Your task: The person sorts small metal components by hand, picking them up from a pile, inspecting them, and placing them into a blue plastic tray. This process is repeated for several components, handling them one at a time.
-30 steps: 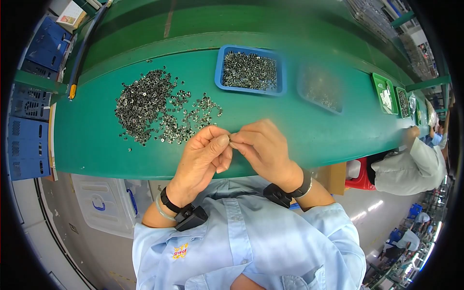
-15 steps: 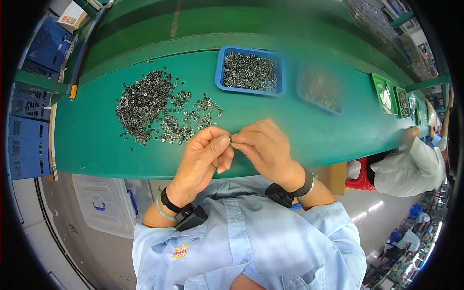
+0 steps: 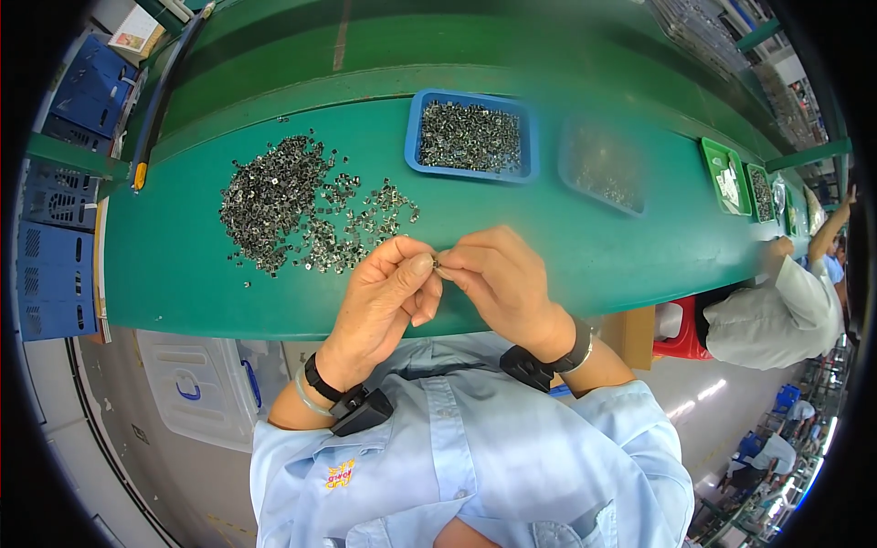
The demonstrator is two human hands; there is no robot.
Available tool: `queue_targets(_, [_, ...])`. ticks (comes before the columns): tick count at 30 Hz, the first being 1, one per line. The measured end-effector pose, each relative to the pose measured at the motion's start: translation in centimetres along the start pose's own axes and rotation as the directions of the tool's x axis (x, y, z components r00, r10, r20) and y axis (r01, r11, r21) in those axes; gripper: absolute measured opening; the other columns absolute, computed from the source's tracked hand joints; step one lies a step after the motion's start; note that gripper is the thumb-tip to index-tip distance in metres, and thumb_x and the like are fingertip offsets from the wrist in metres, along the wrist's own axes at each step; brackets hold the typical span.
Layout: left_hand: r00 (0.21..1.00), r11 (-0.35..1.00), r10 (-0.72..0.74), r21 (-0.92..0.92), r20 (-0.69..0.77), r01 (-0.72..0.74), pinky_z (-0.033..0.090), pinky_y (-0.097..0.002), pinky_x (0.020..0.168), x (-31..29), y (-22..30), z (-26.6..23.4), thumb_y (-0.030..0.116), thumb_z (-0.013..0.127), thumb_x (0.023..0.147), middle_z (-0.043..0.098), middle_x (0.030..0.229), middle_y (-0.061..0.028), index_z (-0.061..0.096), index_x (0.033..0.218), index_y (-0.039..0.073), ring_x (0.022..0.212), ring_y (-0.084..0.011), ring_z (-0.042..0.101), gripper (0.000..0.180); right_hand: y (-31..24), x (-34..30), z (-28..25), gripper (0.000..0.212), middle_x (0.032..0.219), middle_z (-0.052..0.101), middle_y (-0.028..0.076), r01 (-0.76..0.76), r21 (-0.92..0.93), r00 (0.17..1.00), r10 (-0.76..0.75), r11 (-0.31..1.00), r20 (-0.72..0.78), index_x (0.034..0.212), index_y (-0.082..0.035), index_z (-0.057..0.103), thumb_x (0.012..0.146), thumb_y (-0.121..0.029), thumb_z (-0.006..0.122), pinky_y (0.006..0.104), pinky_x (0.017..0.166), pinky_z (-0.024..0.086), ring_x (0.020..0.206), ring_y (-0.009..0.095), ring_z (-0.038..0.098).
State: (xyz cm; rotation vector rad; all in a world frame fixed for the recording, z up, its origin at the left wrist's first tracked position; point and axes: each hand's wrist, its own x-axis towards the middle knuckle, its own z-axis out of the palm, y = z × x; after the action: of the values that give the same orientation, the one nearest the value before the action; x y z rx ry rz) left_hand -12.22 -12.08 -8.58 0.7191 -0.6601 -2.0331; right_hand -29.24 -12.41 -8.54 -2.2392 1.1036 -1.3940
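Both hands meet fingertip to fingertip above the near edge of the green table [image 3: 274,309]. My left hand [image 3: 388,288] pinches a tiny dark metal part [image 3: 437,263] between thumb and forefinger. From the other side my right hand [image 3: 501,285] grips the same part with its thumb and fingers, which cover most of it. To the left and beyond lies a large heap of small black and silver metal parts [image 3: 274,196], its looser pieces [image 3: 352,233] spreading toward my left hand. A blue tray [image 3: 414,137] full of similar small parts stands farther away.
A second tray [image 3: 565,164], blurred, holds small parts at the right. Green trays [image 3: 708,164] sit near the table's far right end, where another person [image 3: 772,315] sits. Blue crates [image 3: 59,274] stand at the left; a clear plastic box [image 3: 201,388] is on the floor below.
My hands keep almost the same place and pinch, with only a slight shift of the fingertips around the small part. At far right, a co-worker's arm has come into view, raised.
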Motion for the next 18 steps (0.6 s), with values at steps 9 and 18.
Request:
queue_targets(9, [0.999,0.997,0.015,-0.078,0.034,-0.012,0.035,-0.0216,0.046,0.2,-0.8,-0.1,0.018,0.055,0.092,0.057,0.069,-0.0037,0.055,0.096,0.006,0.054,-0.0104,0.049,0.013,-0.1,-0.5,0.6,0.021,0.081,0.061,0.008,-0.027,0.071,0.997,0.031,0.997,-0.069,0.088,-0.005,0.062,0.070,-0.001,0.072,0.0285,0.056,0.047,0.068,0.021,0.059])
queue_targets(18, [0.997,0.988,0.033,-0.153,0.075,-0.022,0.036,-0.0222,0.046,0.3,-1.5,0.2,0.018,0.055,0.092,0.058,0.070,-0.0029,0.053,0.095,0.006,0.053,-0.0106,0.049,0.012,-0.4,-1.2,0.8,0.018,0.081,0.061,0.007,-0.151,0.198,0.983,0.169,0.968,-0.077,0.088,-0.007,0.060,0.074,-0.001,0.069,0.0288,0.058,0.050,0.071,0.020,0.060])
